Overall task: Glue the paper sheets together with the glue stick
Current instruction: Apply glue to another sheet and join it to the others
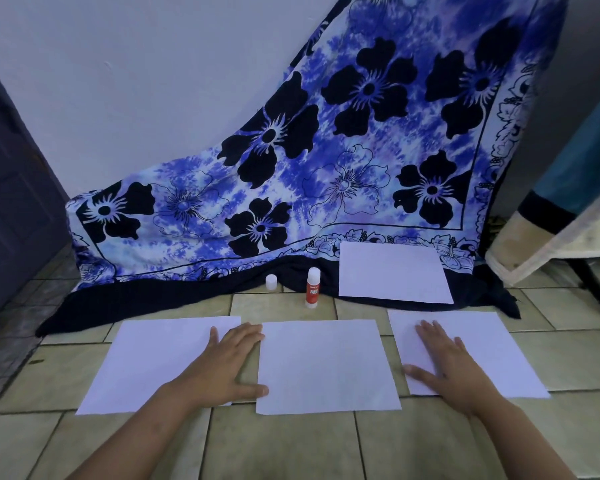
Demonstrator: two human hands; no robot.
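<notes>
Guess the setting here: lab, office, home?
Probably a room in a home, not a lab: a beige tiled floor, a blue flower-print cloth draped against the wall, a dark door at left.

Tiled floor (291,445), white wall (136,81), floral cloth (361,150)

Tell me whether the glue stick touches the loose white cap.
Apart. The head view shows the glue stick standing upright to the right of the cap, with a plain gap of dark cloth between them.
</notes>
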